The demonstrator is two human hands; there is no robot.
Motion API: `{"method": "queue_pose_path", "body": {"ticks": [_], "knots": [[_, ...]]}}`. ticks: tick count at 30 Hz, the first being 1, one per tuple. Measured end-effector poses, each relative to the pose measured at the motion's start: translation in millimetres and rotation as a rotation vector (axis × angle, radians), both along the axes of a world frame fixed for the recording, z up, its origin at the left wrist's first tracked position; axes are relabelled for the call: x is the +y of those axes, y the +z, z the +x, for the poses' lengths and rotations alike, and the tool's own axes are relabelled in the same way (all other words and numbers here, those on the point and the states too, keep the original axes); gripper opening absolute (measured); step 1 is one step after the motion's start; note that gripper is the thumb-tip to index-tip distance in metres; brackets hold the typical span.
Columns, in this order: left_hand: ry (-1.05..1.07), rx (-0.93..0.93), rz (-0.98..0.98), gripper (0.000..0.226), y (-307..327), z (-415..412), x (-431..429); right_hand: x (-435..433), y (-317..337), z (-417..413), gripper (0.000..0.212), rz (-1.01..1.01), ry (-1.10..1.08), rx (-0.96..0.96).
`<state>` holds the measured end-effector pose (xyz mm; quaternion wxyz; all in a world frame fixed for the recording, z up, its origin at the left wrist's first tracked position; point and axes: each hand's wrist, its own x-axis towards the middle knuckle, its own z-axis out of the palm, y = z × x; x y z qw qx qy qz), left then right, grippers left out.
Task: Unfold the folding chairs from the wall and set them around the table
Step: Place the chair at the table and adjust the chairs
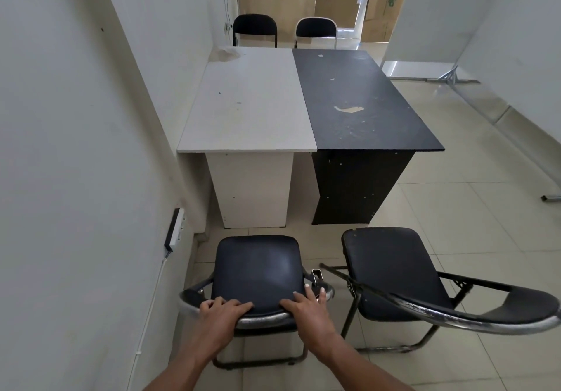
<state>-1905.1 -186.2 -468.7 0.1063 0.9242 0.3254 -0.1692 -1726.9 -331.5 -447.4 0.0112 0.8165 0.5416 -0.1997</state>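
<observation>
A black folding chair stands unfolded right below me, facing the near end of the table. My left hand and my right hand both grip the top of its chrome-edged backrest. A second unfolded black chair stands to its right, turned at an angle, its backrest reaching toward the lower right. Two more black chairs, one and another, stand at the table's far end. The table is half white, half black.
A white wall runs close along the left, with a power strip and cable near the floor. A white panel on metal feet stands at the right. Cardboard boxes sit beyond the far doorway. Tiled floor lies to the right.
</observation>
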Motion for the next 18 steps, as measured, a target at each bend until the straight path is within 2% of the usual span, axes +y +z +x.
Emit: {"method": "queue_pose_path", "body": {"ticks": [8,13,16,18], "knots": [[0.026,0.011,0.008,0.063,-2.1,7.5,1.5,6.4,-4.5,10.9,0.059,-0.017,0.004,0.046],[0.033,0.079,-0.033,0.062,1.8,6.5,1.7,2.8,-3.4,20.1,0.070,-0.032,0.047,0.124],[0.040,0.131,-0.087,0.057,6.3,16.4,-2.2,-9.3,0.1,38.5,0.062,-0.012,0.048,0.214],[0.040,0.140,-0.128,0.063,11.2,28.2,-7.5,-22.6,5.4,56.9,0.060,-0.014,0.035,0.223]]}}
